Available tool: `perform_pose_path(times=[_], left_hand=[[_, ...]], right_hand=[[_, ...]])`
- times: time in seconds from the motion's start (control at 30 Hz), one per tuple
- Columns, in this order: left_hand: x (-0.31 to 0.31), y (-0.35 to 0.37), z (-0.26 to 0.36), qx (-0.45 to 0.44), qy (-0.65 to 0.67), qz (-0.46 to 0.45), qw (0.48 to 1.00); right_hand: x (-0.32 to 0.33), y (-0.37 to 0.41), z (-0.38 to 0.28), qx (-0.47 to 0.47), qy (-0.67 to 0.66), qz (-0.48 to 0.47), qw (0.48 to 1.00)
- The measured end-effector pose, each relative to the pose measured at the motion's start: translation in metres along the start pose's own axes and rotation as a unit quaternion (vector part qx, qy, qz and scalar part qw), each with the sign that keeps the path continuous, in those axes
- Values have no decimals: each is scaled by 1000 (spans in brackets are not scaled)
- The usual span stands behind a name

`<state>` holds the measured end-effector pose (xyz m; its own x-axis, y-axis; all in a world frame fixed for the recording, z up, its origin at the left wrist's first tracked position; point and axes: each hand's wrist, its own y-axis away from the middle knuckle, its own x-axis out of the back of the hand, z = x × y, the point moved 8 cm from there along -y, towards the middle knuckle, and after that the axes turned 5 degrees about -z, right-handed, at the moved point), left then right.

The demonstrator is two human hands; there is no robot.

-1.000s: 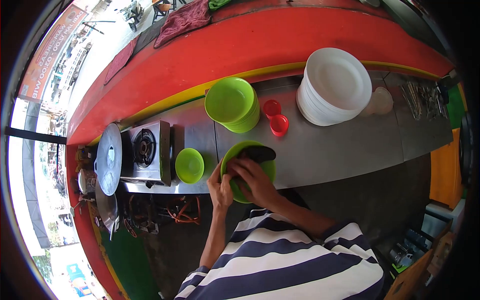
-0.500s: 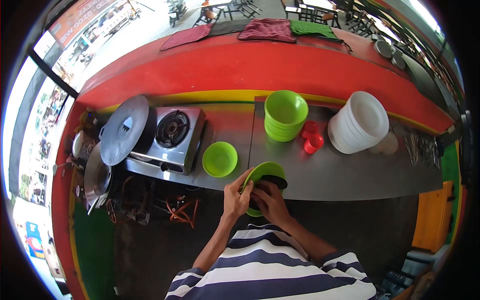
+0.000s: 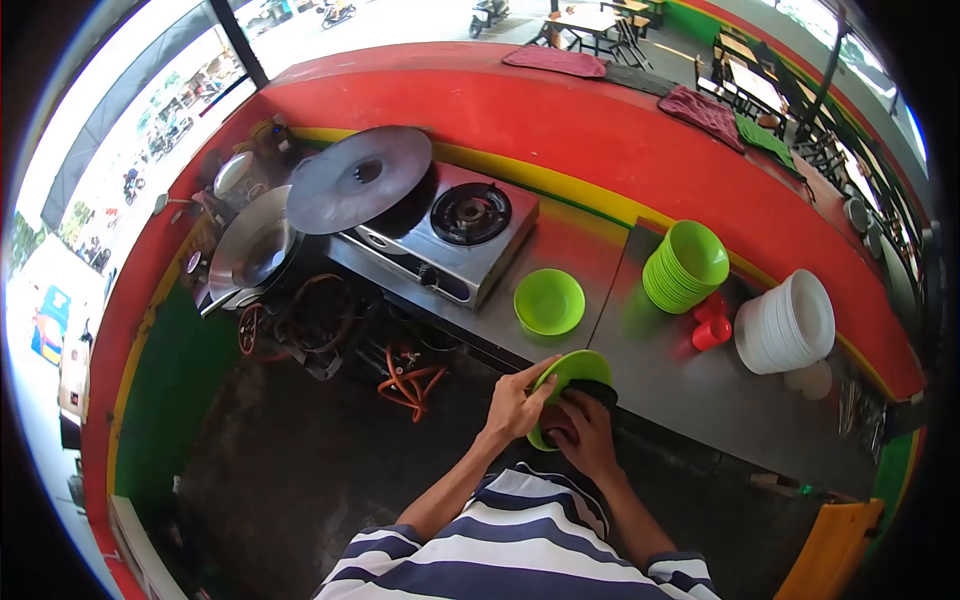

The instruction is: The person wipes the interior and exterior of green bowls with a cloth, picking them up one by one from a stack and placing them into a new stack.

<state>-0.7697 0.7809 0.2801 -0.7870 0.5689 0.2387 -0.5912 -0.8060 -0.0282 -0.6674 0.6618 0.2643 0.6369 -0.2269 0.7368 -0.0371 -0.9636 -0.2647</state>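
Note:
My left hand is closed on the rim of a green bowl, which is tipped on its side in front of my striped shirt. Inside that bowl my right hand presses a dark cloth, its fingers partly hidden by cloth and bowl. A second green bowl stands upright on the metal counter just beyond my hands. Farther right is a tall stack of green bowls, with red cups beside it.
A gas stove sits on the counter, with a large metal lid over its left side. A wok is at the left. White bowls are stacked at right, near cutlery. An orange hose hangs below.
My view has turned left, so the counter and its things appear tilted and farther right. Both hands stay on the bowl and cloth, and the bowl's angle has changed little.

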Motion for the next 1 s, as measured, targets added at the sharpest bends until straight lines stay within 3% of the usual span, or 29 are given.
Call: perform_pose_path(times=[0.07,0.23,0.33,0.37,0.47,0.67,0.77,1.0], left_hand=[[3,4,-5,-1,7,4,1000],[8,15,3,-23,-36,51,998],[17,28,-2,75,-10,25,997],[22,32,-6,56,1,49,997],[38,40,-19,9,21,105,994],[73,48,-31,1,20,141,990],[87,55,-28,6,22,160,987],[87,59,-34,1,28,198,980]], right_hand=[[-5,4,-4,-22,7,27,999],[-28,5,-22,-66,-226,64,970],[-40,4,-35,-80,-330,76,937],[-41,2,-39,-79,-356,80,928],[-57,-1,-44,-75,-366,33,927],[-60,-15,-72,65,-81,-67,992],[-60,-19,-79,94,-55,-106,988],[-72,-27,-86,60,-228,-84,968]])
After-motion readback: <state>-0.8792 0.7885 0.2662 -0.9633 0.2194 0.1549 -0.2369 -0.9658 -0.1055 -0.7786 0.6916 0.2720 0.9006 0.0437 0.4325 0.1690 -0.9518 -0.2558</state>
